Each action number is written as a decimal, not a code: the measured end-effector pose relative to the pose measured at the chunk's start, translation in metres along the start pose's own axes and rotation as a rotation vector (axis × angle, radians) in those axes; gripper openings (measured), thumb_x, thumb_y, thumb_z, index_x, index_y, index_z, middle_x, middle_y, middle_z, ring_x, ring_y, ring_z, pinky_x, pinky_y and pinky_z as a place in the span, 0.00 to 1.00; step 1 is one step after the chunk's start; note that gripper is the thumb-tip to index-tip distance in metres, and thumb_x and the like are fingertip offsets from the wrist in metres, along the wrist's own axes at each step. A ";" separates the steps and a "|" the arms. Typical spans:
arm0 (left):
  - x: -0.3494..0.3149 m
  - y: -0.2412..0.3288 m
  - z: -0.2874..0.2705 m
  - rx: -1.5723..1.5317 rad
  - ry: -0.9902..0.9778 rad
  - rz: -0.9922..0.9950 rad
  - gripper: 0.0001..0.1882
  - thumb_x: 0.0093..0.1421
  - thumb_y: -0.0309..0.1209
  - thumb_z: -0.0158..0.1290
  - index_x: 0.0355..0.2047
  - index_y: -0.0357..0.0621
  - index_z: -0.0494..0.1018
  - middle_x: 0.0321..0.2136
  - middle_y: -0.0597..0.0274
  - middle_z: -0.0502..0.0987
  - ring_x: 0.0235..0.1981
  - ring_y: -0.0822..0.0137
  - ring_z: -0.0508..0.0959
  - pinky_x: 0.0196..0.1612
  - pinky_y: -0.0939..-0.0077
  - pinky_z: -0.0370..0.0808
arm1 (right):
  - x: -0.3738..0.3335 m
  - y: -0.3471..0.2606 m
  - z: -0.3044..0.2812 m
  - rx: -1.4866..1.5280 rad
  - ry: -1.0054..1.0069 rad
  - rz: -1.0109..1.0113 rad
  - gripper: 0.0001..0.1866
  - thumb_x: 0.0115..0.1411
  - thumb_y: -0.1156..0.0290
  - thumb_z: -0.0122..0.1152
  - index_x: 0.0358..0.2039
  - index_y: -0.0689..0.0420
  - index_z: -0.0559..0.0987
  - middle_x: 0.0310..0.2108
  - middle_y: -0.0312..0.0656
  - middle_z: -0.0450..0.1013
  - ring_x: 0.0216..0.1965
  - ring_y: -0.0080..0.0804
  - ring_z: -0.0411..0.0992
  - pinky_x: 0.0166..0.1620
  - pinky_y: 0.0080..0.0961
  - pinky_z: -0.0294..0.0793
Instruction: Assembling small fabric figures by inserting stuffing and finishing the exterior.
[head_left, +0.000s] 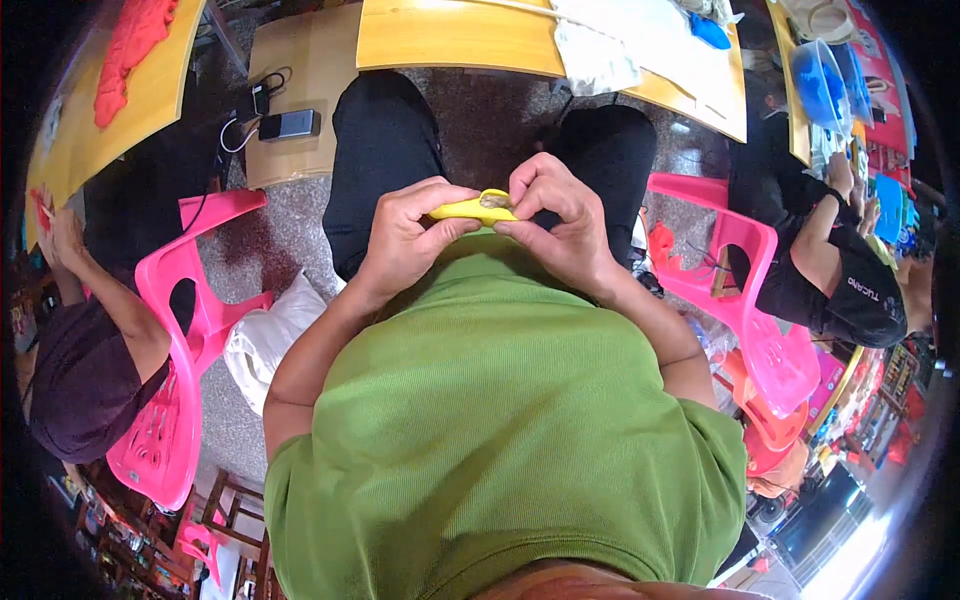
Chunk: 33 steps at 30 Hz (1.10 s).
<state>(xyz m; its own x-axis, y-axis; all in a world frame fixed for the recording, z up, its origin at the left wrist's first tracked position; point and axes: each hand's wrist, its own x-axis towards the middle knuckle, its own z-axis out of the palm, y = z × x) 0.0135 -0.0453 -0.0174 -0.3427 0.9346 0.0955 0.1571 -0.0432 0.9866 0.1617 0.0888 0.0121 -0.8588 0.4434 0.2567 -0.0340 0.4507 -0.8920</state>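
A small, elongated yellow piece (462,209), perhaps cloth, is held level between my two hands in front of my green shirt. Near its right end an opening shows something greyish inside; its exact kind I cannot make out. My left hand (412,222) pinches the left part, thumb below and fingers above. At the right end, my right hand (562,212) grips the edge beside the opening, thumb low and forefinger bent over the top. Whether a small tool sits in the right fingers is hidden.
Ahead of my knees stands a yellow table (460,38) with a white cloth (596,58) hanging over its edge. Pink chairs (168,330) are at both sides. A person (100,350) works at the left, another (850,270) at the right. A power bank-like device (290,125) lies on cardboard.
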 end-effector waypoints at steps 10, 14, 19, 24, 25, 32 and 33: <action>0.001 0.004 0.002 0.053 -0.016 0.076 0.12 0.47 0.19 0.59 0.34 0.36 0.76 0.26 0.56 0.76 0.26 0.66 0.76 0.30 0.78 0.71 | 0.003 -0.006 -0.002 -0.050 -0.055 -0.001 0.07 0.44 0.79 0.66 0.25 0.59 0.76 0.22 0.38 0.69 0.25 0.31 0.67 0.30 0.24 0.64; -0.001 0.002 -0.001 0.056 -0.031 0.070 0.13 0.46 0.19 0.59 0.34 0.37 0.76 0.26 0.57 0.76 0.27 0.66 0.76 0.31 0.78 0.71 | -0.002 -0.004 -0.003 0.094 -0.002 0.071 0.05 0.47 0.77 0.64 0.25 0.60 0.75 0.23 0.38 0.69 0.25 0.31 0.67 0.28 0.24 0.66; -0.005 -0.001 -0.005 -0.002 -0.061 0.029 0.13 0.45 0.19 0.59 0.35 0.37 0.77 0.27 0.58 0.76 0.28 0.67 0.76 0.33 0.78 0.72 | 0.003 -0.006 -0.015 0.045 -0.067 0.187 0.06 0.51 0.77 0.62 0.29 0.63 0.75 0.28 0.39 0.70 0.30 0.24 0.68 0.32 0.19 0.67; -0.004 0.002 -0.001 0.013 -0.100 0.054 0.14 0.44 0.20 0.60 0.34 0.38 0.77 0.27 0.58 0.76 0.29 0.66 0.76 0.33 0.77 0.72 | 0.004 -0.002 -0.016 -0.064 -0.264 0.203 0.07 0.48 0.77 0.64 0.28 0.62 0.75 0.25 0.38 0.69 0.26 0.23 0.69 0.28 0.20 0.68; -0.004 0.001 -0.001 0.035 -0.110 0.051 0.13 0.44 0.20 0.60 0.34 0.38 0.77 0.27 0.59 0.76 0.29 0.66 0.76 0.33 0.77 0.72 | 0.005 -0.001 -0.018 -0.063 -0.261 0.205 0.07 0.48 0.77 0.64 0.28 0.62 0.75 0.25 0.38 0.69 0.26 0.23 0.69 0.28 0.20 0.68; 0.004 0.005 -0.002 -0.044 -0.182 0.032 0.13 0.44 0.21 0.61 0.33 0.39 0.76 0.28 0.60 0.74 0.32 0.66 0.75 0.36 0.76 0.71 | 0.005 0.003 -0.019 0.143 -0.381 0.313 0.06 0.51 0.75 0.61 0.25 0.63 0.73 0.22 0.36 0.68 0.25 0.21 0.68 0.29 0.19 0.66; 0.005 0.006 -0.001 -0.045 -0.191 0.031 0.13 0.44 0.22 0.62 0.33 0.39 0.76 0.28 0.60 0.74 0.32 0.66 0.75 0.36 0.76 0.71 | 0.005 0.003 -0.018 0.201 -0.369 0.328 0.06 0.53 0.75 0.60 0.25 0.63 0.73 0.22 0.34 0.68 0.25 0.19 0.67 0.29 0.18 0.66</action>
<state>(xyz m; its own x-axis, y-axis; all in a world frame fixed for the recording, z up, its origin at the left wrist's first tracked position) 0.0121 -0.0413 -0.0106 -0.1552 0.9824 0.1035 0.1219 -0.0850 0.9889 0.1666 0.1060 0.0174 -0.9623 0.2176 -0.1629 0.1999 0.1605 -0.9666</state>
